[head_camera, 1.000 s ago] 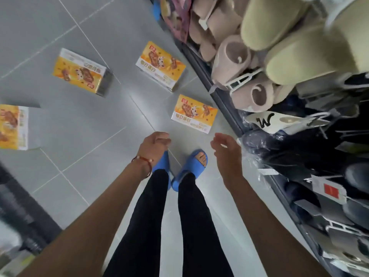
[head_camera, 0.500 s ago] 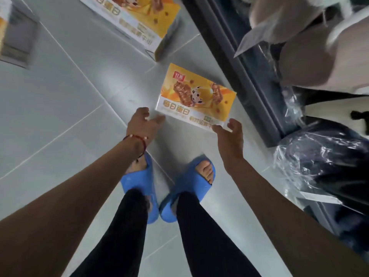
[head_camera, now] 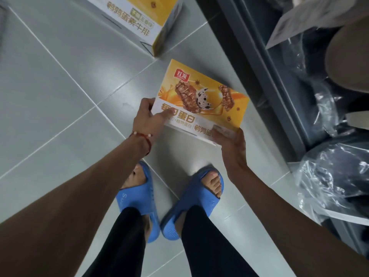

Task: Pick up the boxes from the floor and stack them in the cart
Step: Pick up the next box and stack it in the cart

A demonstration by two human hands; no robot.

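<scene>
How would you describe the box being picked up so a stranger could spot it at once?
Start at the dark grey shelf base along the right of the tiled floor. Just left of it, ahead of the blue slippers, is an orange box showing a speckled egg. Unlike the other orange box beyond it, its near corners are gripped by the left hand and right hand.

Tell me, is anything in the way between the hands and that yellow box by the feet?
Nothing visible. The left hand and right hand grip the yellow box at its near corners. The cart is out of view, so that path cannot be judged.
</scene>
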